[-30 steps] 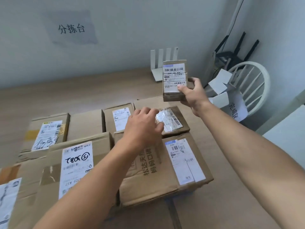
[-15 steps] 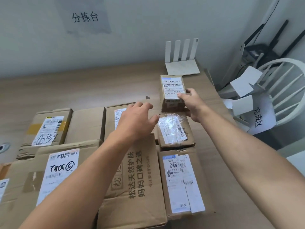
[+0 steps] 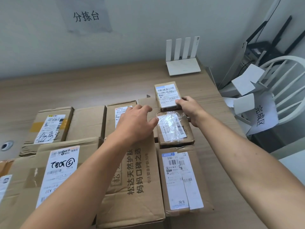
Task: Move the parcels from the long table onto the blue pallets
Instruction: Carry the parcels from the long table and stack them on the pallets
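Several cardboard parcels lie on the long wooden table [image 3: 82, 90]. My right hand [image 3: 189, 109] grips a small labelled parcel [image 3: 166, 96] by its near right corner; the parcel rests low over a flat box behind the others. Just in front of it sits a small taped parcel [image 3: 175, 129] with a shiny plastic label. My left hand [image 3: 137, 123] hovers with spread fingers, its thumb touching the left edge of that taped parcel. A big printed box [image 3: 137, 179] and a long labelled parcel [image 3: 181, 179] lie nearer to me. No blue pallet is in view.
A white router [image 3: 183, 65] with upright antennas stands at the table's back right. Right of the table are a white chair [image 3: 287, 90], loose white cards and a paper sign [image 3: 262, 116]. More labelled parcels [image 3: 49, 124] fill the table's left side. A cable hole [image 3: 6, 145] sits far left.
My right hand has brought the small labelled parcel down from mid-air to just behind the taped parcel. My left hand stayed by the taped parcel and spread its fingers. The camera tilted down.
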